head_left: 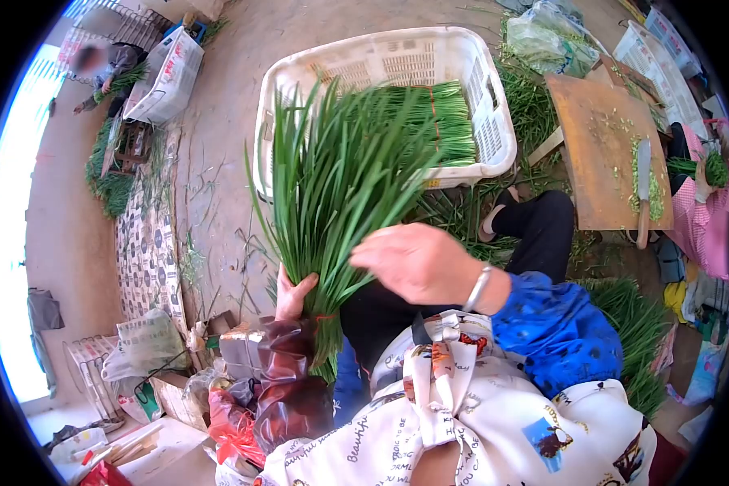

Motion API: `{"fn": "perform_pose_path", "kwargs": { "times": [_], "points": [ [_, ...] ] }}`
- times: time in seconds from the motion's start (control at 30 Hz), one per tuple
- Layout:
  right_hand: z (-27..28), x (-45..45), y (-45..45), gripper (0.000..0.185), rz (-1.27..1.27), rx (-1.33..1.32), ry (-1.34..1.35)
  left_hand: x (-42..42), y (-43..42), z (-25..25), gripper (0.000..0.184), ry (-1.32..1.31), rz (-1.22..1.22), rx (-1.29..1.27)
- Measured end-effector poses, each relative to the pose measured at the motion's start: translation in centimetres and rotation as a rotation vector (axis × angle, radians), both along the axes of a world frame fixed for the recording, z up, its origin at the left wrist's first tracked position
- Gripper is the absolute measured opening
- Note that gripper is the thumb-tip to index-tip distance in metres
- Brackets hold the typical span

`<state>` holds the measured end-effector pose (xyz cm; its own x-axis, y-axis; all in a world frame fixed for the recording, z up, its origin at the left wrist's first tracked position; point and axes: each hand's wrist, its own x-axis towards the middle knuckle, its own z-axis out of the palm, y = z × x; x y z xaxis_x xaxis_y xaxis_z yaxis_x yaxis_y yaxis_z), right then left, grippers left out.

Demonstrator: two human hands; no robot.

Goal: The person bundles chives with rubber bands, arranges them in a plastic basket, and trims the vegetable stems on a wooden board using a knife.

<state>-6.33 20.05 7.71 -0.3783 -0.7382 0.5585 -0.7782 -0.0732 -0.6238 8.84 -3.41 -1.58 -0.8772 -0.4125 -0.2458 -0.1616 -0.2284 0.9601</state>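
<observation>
My left hand [292, 296] is closed around the lower part of a big bunch of garlic chives [332, 178]. The leaves fan upward from it, and a red band [324, 317] circles the stalks below the hand. At the right side of the leaves, my right hand [419, 263] is bent with its fingers drawn together. Its fingertips meet the leaf edges, and whatever they pinch is hidden. Behind the bunch stands a white plastic crate [381, 49], holding tied chives [454, 121] with red bands.
On the right, a knife [643, 174] lies on a wooden board [595, 146] among scraps. Loose chives [624, 332] are heaped by my right side. Another person [117, 69] handles greens near a white crate [170, 77] at upper left. Bags and boxes [239, 352] crowd the lower left.
</observation>
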Motion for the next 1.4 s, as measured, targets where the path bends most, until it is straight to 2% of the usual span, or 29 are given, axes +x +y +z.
{"fn": "perform_pose_path", "kwargs": {
  "times": [0.17, 0.23, 0.27, 0.3, 0.4, 0.63, 0.9, 0.97, 1.07, 1.13, 1.17, 1.23, 1.27, 1.3, 1.37, 1.4],
  "points": [
    [-1.0, 0.6, -2.0, 0.029, -0.068, 0.007, 0.179, -0.4, 1.2, 1.2, 0.053, 0.024, -0.019, 0.039],
    [-0.4, -1.0, -0.9, 0.019, -0.152, 0.029, -0.024, -0.4, 1.3, 1.5, 0.055, -0.015, -0.071, -0.044],
    [0.1, -1.5, -0.8, 0.016, -0.294, -0.063, -0.316, -0.3, 1.5, 1.6, 0.055, -0.016, -0.074, -0.087],
    [0.2, -2.7, -0.3, 0.019, -0.338, -0.04, -0.512, -0.3, 1.5, 1.5, 0.055, -0.013, -0.075, -0.084],
    [-1.0, -5.9, 0.1, 0.028, -0.447, -0.001, -0.682, -0.4, 1.6, 1.6, 0.057, -0.042, -0.109, -0.145],
    [-1.2, -6.1, 0.2, 0.033, -0.348, 0.173, -0.982, -0.4, 1.8, 1.9, 0.061, -0.073, -0.105, -0.233],
    [-0.4, -6.3, 0.3, 0.021, -0.313, 0.161, -1.003, -0.5, 1.7, 1.8, 0.061, -0.068, -0.138, -0.281],
    [-0.6, -6.4, 0.4, 0.019, -0.314, 0.175, -1.028, -0.6, 2.0, 1.8, 0.06, -0.033, -0.105, -0.182],
    [-1.9, -6.5, 0.3, 0.015, -0.271, 0.114, -1.086, -0.6, 1.9, 1.8, 0.06, -0.032, -0.105, -0.169],
    [-2.3, -6.2, 0.3, 0.013, -0.196, -0.155, -1.415, -0.6, 1.8, 1.6, 0.059, -0.016, -0.101, -0.172],
    [-2.8, -6.1, 0.2, 0.013, -0.195, -0.155, -1.414, -0.8, 1.9, 1.8, 0.059, 0.0, -0.097, -0.174],
    [-4.3, -5.6, -0.2, 0.011, 0.078, -0.69, -1.907, -1.1, 2.2, 2.2, 0.059, -0.005, -0.071, -0.151],
    [-5.1, -5.4, -0.2, 0.011, 0.262, -0.969, -1.986, -1.1, 2.4, 2.4, 0.058, -0.012, -0.045, -0.127],
    [-4.7, -6.2, 0.6, 0.016, 0.416, -1.149, -1.871, -0.9, 2.3, 2.2, 0.058, -0.01, -0.034, -0.128],
    [-3.6, -7.5, 3.0, 0.028, 0.589, -1.343, -1.914, -0.4, 2.2, 1.7, 0.056, 0.012, -0.042, -0.131],
    [-4.6, -7.4, 4.2, 0.034, 0.754, -1.031, -1.854, -0.4, 2.3, 1.8, 0.055, 0.022, -0.036, -0.177]
  ]
}}
